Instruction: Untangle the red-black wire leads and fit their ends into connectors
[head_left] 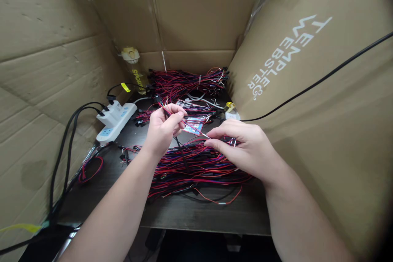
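My left hand (164,129) is closed in a pinch on a thin red and black wire lead (192,127) that runs down to the right. My right hand (242,147) pinches the other end of the same lead with thumb and forefinger, resting over a loose pile of red, black and blue wires (190,170) on the dark table (172,213). A second bundled heap of the same wires (187,82) lies farther back.
A white power strip (116,119) with black plugs and cables sits at the left. Cardboard walls enclose the table on the left, back and right (322,102). A black cable (322,77) crosses the right cardboard. A yellow tape roll (230,107) lies near the back right.
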`<state>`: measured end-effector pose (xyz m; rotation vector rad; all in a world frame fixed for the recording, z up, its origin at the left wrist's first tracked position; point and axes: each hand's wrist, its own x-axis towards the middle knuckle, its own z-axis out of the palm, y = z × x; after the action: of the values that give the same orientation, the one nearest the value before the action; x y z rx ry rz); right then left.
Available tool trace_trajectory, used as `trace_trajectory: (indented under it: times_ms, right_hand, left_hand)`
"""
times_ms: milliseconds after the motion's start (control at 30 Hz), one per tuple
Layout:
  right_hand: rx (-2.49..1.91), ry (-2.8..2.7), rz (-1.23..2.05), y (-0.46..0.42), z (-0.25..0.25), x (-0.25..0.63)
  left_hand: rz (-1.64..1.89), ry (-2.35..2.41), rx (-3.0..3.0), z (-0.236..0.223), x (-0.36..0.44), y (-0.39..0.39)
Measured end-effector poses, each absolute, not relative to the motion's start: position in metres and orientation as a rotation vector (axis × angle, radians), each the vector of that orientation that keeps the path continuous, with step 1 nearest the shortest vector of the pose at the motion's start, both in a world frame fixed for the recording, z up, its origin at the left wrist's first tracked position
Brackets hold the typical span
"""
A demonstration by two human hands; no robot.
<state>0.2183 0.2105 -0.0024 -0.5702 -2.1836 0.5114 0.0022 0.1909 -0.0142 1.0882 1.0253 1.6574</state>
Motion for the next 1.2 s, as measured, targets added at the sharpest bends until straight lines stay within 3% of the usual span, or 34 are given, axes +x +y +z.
trace_trajectory:
  times_ms: [167, 500, 700, 1200]
  right_hand:
    - [-0.795, -2.126, 0.852, 0.204, 0.007, 0.218]
    - [-0.703, -1.992, 1.384, 0.206, 0.01, 0.221]
    - [-0.684, -2.016, 1.34, 0.204, 0.007, 0.219]
    - [-0.713, -2.115, 0.849, 0.204, 0.005, 0.212]
  left_hand:
    - [1.651, 1.023, 1.085, -0.013, 0.003, 0.19]
    - [1.623, 0.962, 1.151, -0.016, 0.005, 0.189]
    - [1.643, 0.956, 1.159, -0.018, 0.004, 0.19]
    - [1.65, 1.048, 1.26, -0.022, 0.005, 0.192]
